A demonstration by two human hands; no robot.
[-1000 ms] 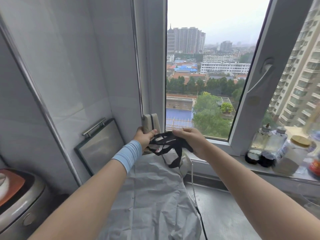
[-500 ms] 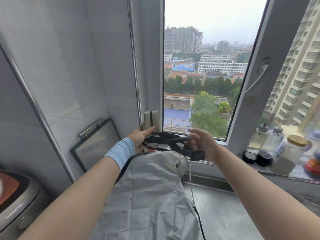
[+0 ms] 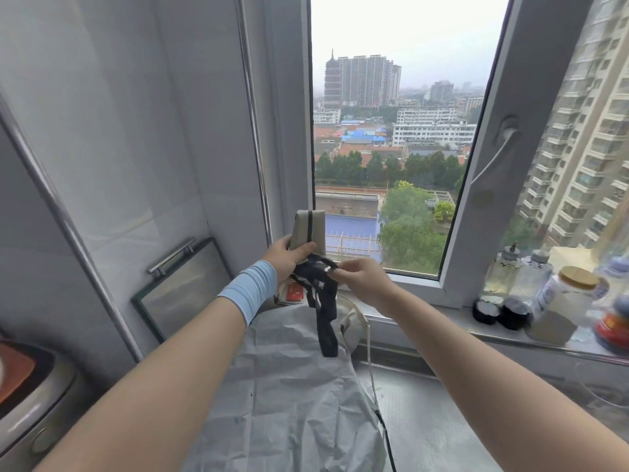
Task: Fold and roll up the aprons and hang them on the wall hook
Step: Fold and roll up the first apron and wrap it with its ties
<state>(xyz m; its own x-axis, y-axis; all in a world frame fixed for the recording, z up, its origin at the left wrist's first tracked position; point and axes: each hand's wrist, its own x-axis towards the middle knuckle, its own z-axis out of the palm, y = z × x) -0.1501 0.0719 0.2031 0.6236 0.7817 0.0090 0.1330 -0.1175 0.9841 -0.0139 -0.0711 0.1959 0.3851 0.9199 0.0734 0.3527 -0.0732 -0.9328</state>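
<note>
A rolled grey-beige apron [image 3: 308, 229] with a black stripe stands upright in my left hand [image 3: 287, 258], which grips its lower end in front of the window corner. Its black straps [image 3: 321, 301] bunch below the roll and dangle down. My right hand [image 3: 357, 279] pinches a strap loop just right of my left hand. A second, pale grey apron [image 3: 289, 396] lies spread flat on the counter beneath both forearms. No wall hook is visible.
A framed glass panel with a metal handle [image 3: 177, 284] leans on the left wall. A rice cooker [image 3: 30, 396] sits at the lower left. Jars and bottles [image 3: 551, 301] crowd the window sill at right. The window sash [image 3: 490, 165] stands ajar.
My left hand has raised the rolled apron higher. My right hand has moved left and closer to it, gathering the black straps, which now hang lower.
</note>
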